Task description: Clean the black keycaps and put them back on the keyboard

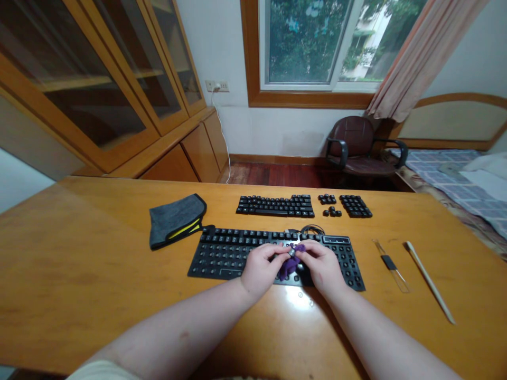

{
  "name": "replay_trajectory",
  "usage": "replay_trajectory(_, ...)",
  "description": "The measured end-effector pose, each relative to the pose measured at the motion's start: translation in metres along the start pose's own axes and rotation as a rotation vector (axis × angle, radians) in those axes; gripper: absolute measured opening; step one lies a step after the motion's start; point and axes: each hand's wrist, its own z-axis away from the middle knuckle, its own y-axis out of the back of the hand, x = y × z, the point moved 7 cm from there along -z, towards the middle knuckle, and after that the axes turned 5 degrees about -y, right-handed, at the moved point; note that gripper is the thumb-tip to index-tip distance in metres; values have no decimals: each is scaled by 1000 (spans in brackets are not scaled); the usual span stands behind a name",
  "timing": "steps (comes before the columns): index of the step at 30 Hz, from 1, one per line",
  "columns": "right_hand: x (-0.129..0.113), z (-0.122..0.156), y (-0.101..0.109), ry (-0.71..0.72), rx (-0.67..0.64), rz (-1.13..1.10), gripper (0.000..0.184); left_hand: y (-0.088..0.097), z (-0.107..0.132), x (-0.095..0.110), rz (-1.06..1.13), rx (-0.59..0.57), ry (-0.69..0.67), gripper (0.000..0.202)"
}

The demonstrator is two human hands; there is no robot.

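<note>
Both hands meet over a black keyboard (227, 254) that lies on the desk with most of its keycaps off; its top row still carries caps. Between thumb and fingers my left hand (263, 266) pinches a small dark keycap (292, 253). Closed on a purple cloth (288, 268), my right hand (322, 265) presses it against that keycap. The cloth's loose end hangs over the bare switches. Part of the keyboard's middle is hidden behind the hands and cloth.
Loose keycaps (275, 206) lie grouped behind the keyboard, with a number-pad group (355, 206) at right. A folded grey cloth (174, 217) rests at left. On the right are a wire keycap puller (390, 263) and a pale stick (431, 282). A coiled cable (312, 230) sits behind the keyboard.
</note>
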Motion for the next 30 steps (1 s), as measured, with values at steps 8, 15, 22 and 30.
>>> replay_trajectory(8, 6, 2, 1, -26, 13, -12, 9, 1, 0, 0, -2, 23, -35, 17)
replay_trajectory(15, 1, 3, -4, 51, -87, -105, 20, 2, -4, 4, -15, 39, -11, 16)
replay_trajectory(22, 8, 3, -8, -93, -79, -99, 18, 1, -3, 7, -88, -23, -79, 13)
replay_trajectory(30, 8, 3, -7, -156, -52, -87, 15, 1, -1, 10, -107, -10, -60, 13)
